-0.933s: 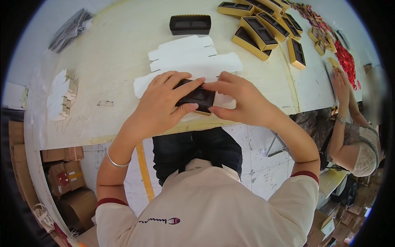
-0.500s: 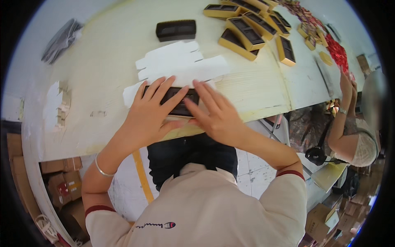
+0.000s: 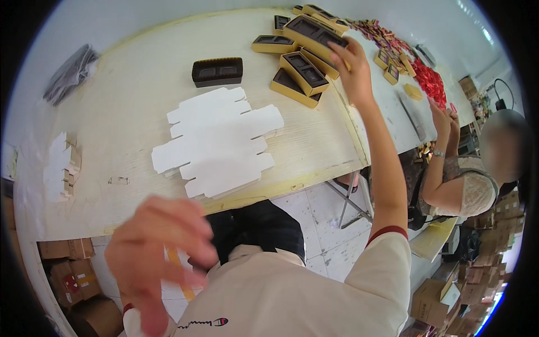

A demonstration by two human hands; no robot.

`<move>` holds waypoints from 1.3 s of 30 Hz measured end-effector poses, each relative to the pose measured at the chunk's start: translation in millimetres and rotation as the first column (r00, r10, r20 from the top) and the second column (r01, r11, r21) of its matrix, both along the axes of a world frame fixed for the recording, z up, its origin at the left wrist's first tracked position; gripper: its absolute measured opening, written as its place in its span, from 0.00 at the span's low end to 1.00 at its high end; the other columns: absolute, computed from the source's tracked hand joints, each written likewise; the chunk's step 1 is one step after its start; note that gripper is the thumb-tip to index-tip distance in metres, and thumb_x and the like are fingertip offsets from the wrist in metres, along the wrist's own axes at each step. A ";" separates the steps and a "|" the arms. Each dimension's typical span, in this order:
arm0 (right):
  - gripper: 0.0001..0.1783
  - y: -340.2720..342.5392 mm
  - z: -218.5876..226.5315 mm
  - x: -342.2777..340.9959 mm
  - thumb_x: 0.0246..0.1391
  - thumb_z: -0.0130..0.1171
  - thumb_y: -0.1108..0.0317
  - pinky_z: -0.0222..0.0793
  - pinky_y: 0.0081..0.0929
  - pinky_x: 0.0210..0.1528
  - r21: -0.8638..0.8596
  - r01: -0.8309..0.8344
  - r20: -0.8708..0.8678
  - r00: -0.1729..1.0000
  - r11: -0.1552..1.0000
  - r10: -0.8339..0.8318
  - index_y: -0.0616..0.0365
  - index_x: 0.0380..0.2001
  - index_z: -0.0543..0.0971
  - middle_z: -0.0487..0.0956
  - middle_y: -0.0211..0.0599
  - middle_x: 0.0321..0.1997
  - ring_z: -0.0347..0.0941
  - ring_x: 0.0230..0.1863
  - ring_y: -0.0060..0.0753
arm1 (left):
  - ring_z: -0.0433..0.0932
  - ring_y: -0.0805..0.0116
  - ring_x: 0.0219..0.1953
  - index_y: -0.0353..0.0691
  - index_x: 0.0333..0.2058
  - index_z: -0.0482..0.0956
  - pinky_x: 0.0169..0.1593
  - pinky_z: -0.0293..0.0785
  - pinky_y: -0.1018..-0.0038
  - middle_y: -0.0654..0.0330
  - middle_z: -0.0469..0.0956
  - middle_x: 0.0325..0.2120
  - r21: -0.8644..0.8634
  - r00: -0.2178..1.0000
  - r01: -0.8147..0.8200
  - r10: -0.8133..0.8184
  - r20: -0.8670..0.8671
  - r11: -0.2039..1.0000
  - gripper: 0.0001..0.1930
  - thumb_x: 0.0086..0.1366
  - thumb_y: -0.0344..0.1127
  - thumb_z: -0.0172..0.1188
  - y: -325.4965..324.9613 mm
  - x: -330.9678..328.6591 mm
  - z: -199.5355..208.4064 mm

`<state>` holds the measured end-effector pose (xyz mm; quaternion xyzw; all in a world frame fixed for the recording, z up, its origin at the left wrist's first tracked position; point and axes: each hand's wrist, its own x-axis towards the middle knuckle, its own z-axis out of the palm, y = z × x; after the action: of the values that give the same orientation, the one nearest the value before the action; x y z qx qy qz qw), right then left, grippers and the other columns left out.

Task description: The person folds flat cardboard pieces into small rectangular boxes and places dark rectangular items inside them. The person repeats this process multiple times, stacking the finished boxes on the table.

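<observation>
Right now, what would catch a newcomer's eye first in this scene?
The right hand stretched far across the table, its grip on a gold-edged box with a dark tray atop a pile of them. Nearer, flat white cardboard blanks lie mid-table, and the blurred left hand hangs below the edge.

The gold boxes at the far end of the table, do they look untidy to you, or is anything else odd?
Yes. The gold boxes lie heaped at mixed angles, some overlapping, where the right hand reaches. The white cutouts lie flat but fanned unevenly. Nothing looks spilled or torn.

A packing workshop: long worktable with flat white carton blanks, gold boxes (cardboard cartons beneath).
</observation>
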<state>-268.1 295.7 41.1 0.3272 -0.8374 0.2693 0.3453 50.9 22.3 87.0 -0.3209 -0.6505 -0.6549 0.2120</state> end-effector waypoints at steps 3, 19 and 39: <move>0.21 5.2 -17.7 -78.8 0.56 0.59 0.60 0.68 0.37 0.53 0.095 -0.044 0.188 0.982 0.995 0.026 0.49 0.53 0.76 0.66 0.54 0.60 0.68 0.57 0.52 | 0.73 0.64 0.41 0.46 0.27 0.82 0.42 0.70 0.73 0.61 0.81 0.33 0.096 0.911 0.412 -0.409 -0.052 0.906 0.24 0.61 0.62 0.55 0.4 -1.8 29.3; 0.35 -80.1 -61.8 167.0 0.45 0.66 0.53 0.51 0.46 0.67 0.327 -0.609 0.365 0.786 0.722 0.498 0.59 0.55 0.70 0.64 0.50 0.64 0.57 0.66 0.52 | 0.74 0.61 0.35 0.39 0.27 0.79 0.41 0.71 0.64 0.58 0.77 0.29 -0.065 0.632 0.764 -0.765 -0.123 0.642 0.25 0.59 0.60 0.58 -18.5 -0.7 2.6; 0.04 -89.9 -34.8 151.4 0.53 0.59 0.72 0.69 0.33 0.28 0.049 -0.564 0.370 0.777 0.824 0.510 0.62 0.29 0.77 0.77 0.43 0.25 0.73 0.25 0.47 | 0.76 0.57 0.29 0.34 0.29 0.80 0.35 0.71 0.69 0.54 0.78 0.25 -0.818 0.780 -0.341 0.625 0.029 0.464 0.09 0.57 0.35 0.63 -26.0 -49.9 -65.0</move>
<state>-116.7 205.9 6.3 0.5273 -0.7739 0.3424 0.0768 1.0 -3.7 22.0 -0.0659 -0.9553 -0.2615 0.1209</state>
